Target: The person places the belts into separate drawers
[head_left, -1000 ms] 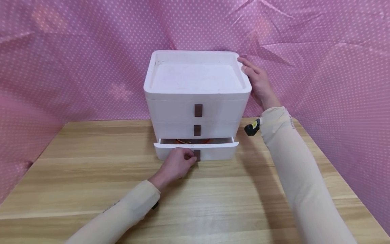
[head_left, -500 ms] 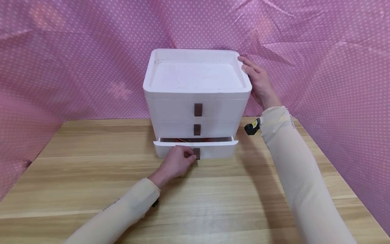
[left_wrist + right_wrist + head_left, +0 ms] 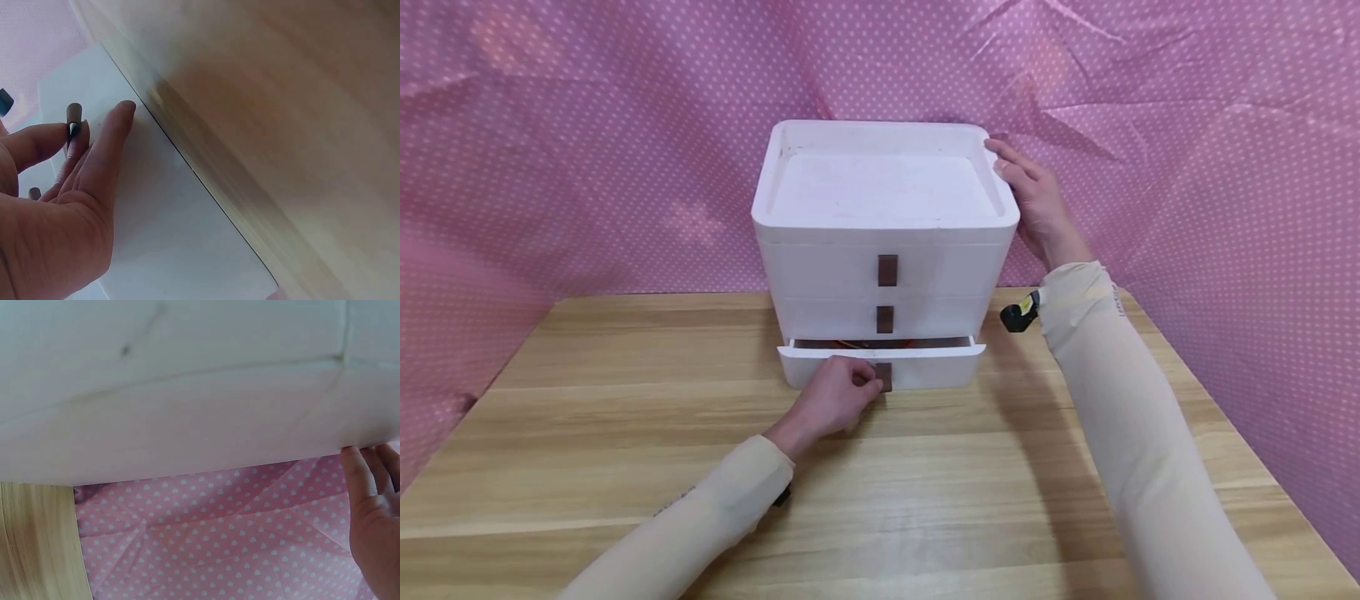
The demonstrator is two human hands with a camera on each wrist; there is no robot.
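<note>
A white drawer cabinet (image 3: 827, 271) stands on the table, its bottom drawer (image 3: 936, 371) pulled out a little. My left hand (image 3: 833, 394) pinches the brown pull tab (image 3: 74, 112) on that drawer between thumb and fingertips, the other fingers lying along the white front. Thin red and yellowish items (image 3: 850, 343) show in the drawer gap, too little of them to name. At the cabinet's upper right edge, my right hand (image 3: 1037, 204) rests with fairly straight fingers; in the right wrist view its fingertips touch the white side wall (image 3: 206, 419).
Two upper drawers with brown tabs (image 3: 887, 270) are closed. The cabinet top is a shallow recessed tray with a raised rim (image 3: 883, 222). Pink dotted cloth (image 3: 662, 150) hangs behind and along both sides of the wooden table (image 3: 925, 500).
The bottom drawer has slid slightly inward with my left hand on its tab, and its gap looks narrower. My right hand has stayed on the cabinet's edge.
</note>
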